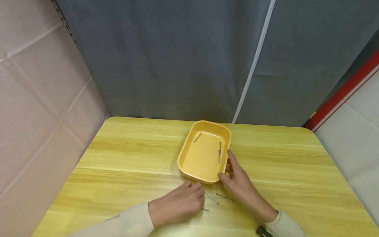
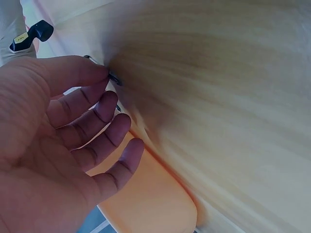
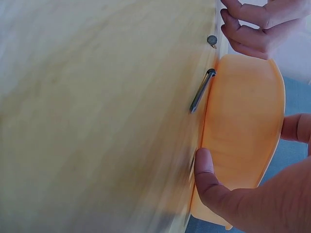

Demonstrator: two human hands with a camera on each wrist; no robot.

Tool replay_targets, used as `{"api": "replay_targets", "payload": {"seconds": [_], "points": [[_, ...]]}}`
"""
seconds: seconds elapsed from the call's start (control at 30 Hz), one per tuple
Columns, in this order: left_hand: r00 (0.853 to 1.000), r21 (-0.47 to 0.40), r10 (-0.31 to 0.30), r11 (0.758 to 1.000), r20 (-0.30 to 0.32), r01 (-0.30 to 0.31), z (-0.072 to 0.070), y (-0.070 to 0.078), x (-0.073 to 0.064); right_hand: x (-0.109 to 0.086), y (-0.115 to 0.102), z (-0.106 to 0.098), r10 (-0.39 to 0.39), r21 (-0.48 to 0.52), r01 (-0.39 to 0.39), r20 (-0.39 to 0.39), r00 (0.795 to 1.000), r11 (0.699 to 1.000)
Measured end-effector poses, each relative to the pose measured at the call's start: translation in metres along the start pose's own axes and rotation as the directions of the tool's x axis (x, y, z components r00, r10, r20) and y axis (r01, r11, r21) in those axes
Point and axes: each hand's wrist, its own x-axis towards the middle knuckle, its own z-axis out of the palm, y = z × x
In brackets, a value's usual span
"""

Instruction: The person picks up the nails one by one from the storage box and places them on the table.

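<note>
Picking up loose nails point(image 1: 212, 198) looked to be the step in hand: the right hand point(image 1: 244, 186) gripped the yellow tray point(image 1: 199, 159) by its right side, near the table's point(image 1: 133, 154) far edge, while the left hand point(image 1: 179, 203) bunched over them off the tray's near edge, whether gripping one I couldn't tell, so a sure pinch seemed called for.

Count: one worktop point(image 1: 133, 154); one yellow tray point(image 1: 198, 161) near its far edge; six nails point(image 1: 197, 138) visible: three inside (one toward far left corner, two along right edge), three toward worktop's near edge. Hands point(image 1: 181, 202): two.
</note>
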Motion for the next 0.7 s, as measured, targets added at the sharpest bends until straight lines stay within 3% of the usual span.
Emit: {"api": "replay_targets", "payload": {"seconds": [0.37, 0.53, 0.7], "points": [[0.999, -0.022, -0.007, 1.0, -0.033, 0.006, -0.003, -0.001, -0.001, -0.002, 0.0, -0.001, -0.031, 0.007, 0.031, 0.006, 0.999, 0.999], [0.997, -0.186, 0.017, 0.982, -0.069, -0.029, -0.012, -0.002, 0.002, -0.002, 0.0, -0.001, -0.031, 0.006, 0.031, 0.005, 1.0, 1.0], [0.997, -0.362, 0.053, 0.93, -0.048, -0.067, -0.025, -0.006, 0.007, -0.003, 0.0, -0.002, -0.033, -0.007, 0.033, 0.003, 0.999, 0.999]]}}
